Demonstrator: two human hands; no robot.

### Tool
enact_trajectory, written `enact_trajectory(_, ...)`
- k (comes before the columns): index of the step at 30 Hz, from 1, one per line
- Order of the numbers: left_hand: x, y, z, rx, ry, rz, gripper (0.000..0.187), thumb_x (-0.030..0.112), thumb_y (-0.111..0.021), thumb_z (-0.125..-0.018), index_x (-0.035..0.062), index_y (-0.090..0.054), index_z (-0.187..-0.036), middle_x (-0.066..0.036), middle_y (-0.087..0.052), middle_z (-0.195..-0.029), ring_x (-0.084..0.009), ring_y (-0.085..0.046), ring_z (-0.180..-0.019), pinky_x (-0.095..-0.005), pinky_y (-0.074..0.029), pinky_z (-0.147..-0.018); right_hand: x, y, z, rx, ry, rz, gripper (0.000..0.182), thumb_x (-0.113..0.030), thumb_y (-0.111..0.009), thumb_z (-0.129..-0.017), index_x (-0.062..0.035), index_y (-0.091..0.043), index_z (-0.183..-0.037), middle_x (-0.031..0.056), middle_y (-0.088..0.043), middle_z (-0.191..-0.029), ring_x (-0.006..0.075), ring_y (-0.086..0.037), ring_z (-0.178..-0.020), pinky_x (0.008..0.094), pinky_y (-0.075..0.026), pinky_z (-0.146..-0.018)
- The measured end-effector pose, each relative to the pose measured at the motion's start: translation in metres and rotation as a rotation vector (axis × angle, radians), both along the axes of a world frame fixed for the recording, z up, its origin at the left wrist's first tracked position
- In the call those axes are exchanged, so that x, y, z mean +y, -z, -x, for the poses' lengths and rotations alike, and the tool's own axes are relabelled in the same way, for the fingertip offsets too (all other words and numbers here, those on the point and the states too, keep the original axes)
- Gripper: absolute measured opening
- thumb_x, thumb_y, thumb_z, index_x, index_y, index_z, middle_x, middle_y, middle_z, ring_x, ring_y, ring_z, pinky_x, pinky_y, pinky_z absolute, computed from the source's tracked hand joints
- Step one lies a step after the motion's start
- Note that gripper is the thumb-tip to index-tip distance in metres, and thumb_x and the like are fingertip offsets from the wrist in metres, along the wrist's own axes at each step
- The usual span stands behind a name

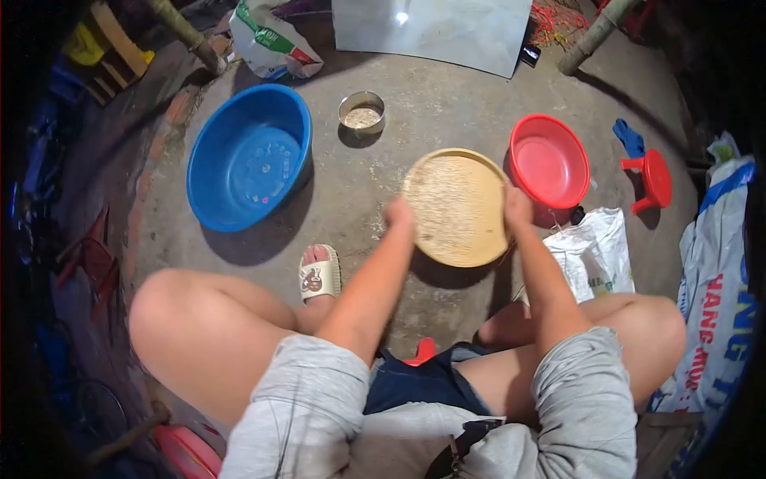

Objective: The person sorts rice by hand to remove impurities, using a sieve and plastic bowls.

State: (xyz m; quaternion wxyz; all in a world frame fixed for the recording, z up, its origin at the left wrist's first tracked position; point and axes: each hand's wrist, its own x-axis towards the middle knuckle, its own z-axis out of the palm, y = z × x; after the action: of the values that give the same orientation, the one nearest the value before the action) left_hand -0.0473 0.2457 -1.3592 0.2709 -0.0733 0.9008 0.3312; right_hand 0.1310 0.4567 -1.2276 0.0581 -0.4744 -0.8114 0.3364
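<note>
A round, shallow yellow winnowing tray is held out over the floor in front of my knees. My left hand is closed on its left rim, and my right hand grips the rim opposite. Pale grain covers mostly the left and middle of the tray, streaked by motion. Just beyond my right hand stands a red plastic basin, with only its bare inside showing. Farther off, a small metal bowl contains similar pale grain.
On the left sits a large blue basin. A white sack lies by my right knee, near a red stool and a blue glove. A metal sheet and a printed bag are at the back. Scattered grains dot the concrete.
</note>
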Motion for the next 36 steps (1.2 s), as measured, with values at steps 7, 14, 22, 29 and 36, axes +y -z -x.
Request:
enact_trajectory(7, -0.049, -0.095, 0.049, -0.331, -0.612, -0.796, 0.037, 0.026, -0.047, -0.083, -0.0067, -0.061, -0.092, -0.017, -0.064, -0.088, -0.0290, -0.065, -0.076, -0.0400, -0.053, -0.066, -0.064, 0.008, 0.033, 0.172, 0.052, -0.166, 0.046, -0.041, -0.037, -0.091, -0.0022, -0.061, -0.092, 0.0239, -0.060, -0.088, 0.0429, -0.055, -0.090, 0.0470, -0.042, -0.079)
enact_trajectory(14, -0.054, -0.046, 0.031, -0.248, -0.583, -0.594, 0.044, 0.028, -0.044, -0.084, -0.0078, -0.056, -0.106, -0.019, -0.060, -0.099, -0.0290, -0.060, -0.084, -0.0416, -0.048, -0.075, -0.043, -0.011, 0.032, 0.193, -0.040, -0.041, 0.053, -0.044, -0.032, -0.092, 0.0003, -0.061, -0.089, 0.0258, -0.059, -0.092, 0.0415, -0.056, -0.089, 0.0473, -0.042, -0.074)
enact_trajectory(22, -0.053, -0.093, 0.061, -0.132, -0.427, -0.537, 0.045, 0.032, -0.048, -0.082, -0.0086, -0.060, -0.096, -0.023, -0.064, -0.090, -0.0334, -0.064, -0.077, -0.0413, -0.051, -0.069, -0.056, 0.003, 0.046, 0.291, -0.013, -0.231, 0.046, -0.042, -0.036, -0.092, -0.0038, -0.061, -0.094, 0.0235, -0.060, -0.091, 0.0424, -0.056, -0.086, 0.0474, -0.043, -0.075)
enact_trajectory(29, -0.038, -0.027, 0.025, -0.079, -0.466, -0.459, 0.041, 0.029, -0.051, -0.081, -0.0065, -0.060, -0.098, -0.018, -0.064, -0.093, -0.0289, -0.061, -0.084, -0.0390, -0.047, -0.075, -0.027, -0.008, 0.029, 0.150, 0.033, -0.007, 0.050, -0.048, -0.039, -0.089, -0.0051, -0.062, -0.097, 0.0230, -0.061, -0.095, 0.0406, -0.057, -0.091, 0.0459, -0.043, -0.078)
enact_trajectory(36, -0.038, -0.075, 0.048, -0.014, -0.304, -0.361, 0.044, 0.032, -0.047, -0.082, -0.0083, -0.063, -0.086, -0.024, -0.064, -0.087, -0.0349, -0.063, -0.082, -0.0439, -0.048, -0.073, -0.035, 0.018, 0.033, 0.147, 0.011, -0.099, 0.047, -0.041, -0.037, -0.092, -0.0014, -0.060, -0.099, 0.0252, -0.060, -0.091, 0.0421, -0.056, -0.090, 0.0459, -0.043, -0.077)
